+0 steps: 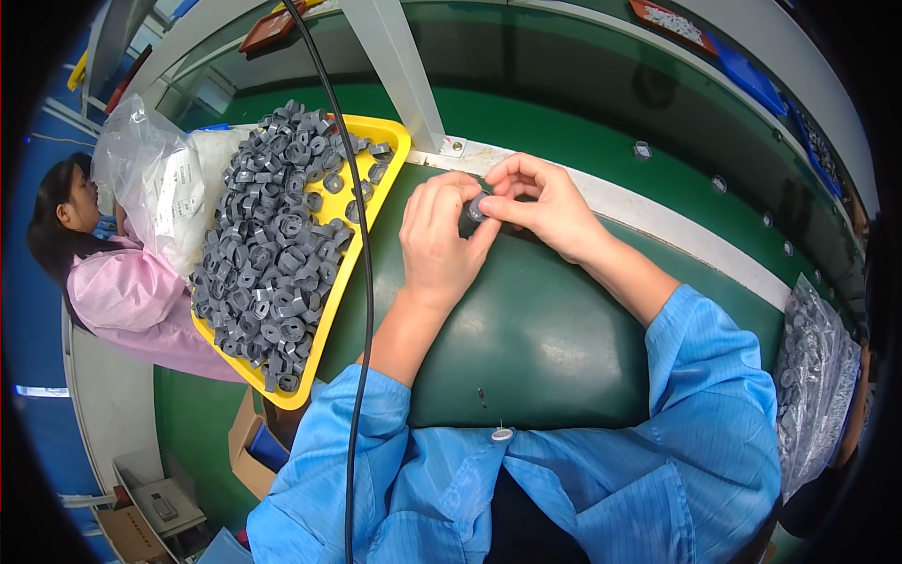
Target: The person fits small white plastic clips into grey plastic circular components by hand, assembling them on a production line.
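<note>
A small grey ring-shaped plastic part (477,207) is pinched between my two hands above the green work surface (526,329). My left hand (434,235) grips it from the left with thumb and fingers. From the right, my right hand (550,209) closes its thumb and forefinger on the same part. Fingers cover much of it, so its exact shape is partly hidden. Left of my hands, a yellow tray (402,141) holds a heap of similar grey plastic parts (272,244).
Across the far side runs a green conveyor belt (583,122) with several small parts spaced along it, behind a pale metal rail (658,224). A black cable (365,273) hangs before the tray. Plastic bags (178,188) and a co-worker (127,282) are at left; a bag of grey parts (816,376) sits right.
</note>
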{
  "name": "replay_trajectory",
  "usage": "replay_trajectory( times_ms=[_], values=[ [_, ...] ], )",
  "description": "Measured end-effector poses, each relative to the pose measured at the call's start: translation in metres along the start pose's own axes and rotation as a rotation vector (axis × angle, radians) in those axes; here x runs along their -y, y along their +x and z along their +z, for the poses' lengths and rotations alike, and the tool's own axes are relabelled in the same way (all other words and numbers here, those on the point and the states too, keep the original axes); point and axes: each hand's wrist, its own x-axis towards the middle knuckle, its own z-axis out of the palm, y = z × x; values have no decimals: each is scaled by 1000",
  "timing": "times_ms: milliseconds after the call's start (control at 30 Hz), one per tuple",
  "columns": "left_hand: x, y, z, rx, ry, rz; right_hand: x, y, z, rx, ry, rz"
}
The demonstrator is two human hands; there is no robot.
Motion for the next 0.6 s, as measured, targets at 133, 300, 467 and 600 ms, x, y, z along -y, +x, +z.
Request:
replay_trajectory(
  times_ms=[133,300,467,600],
  values=[
    [-10,0,-2,26,16,55,-4,0,-9,201,432,317],
    [-13,-3,-6,99,81,76,-6,1,-8,223,397,302],
    [-14,-3,-8,134,56,100,1,1,-17,346,236,280],
    [-9,6,-13,220,-14,99,3,5,-22,390,218,309]
  ],
)
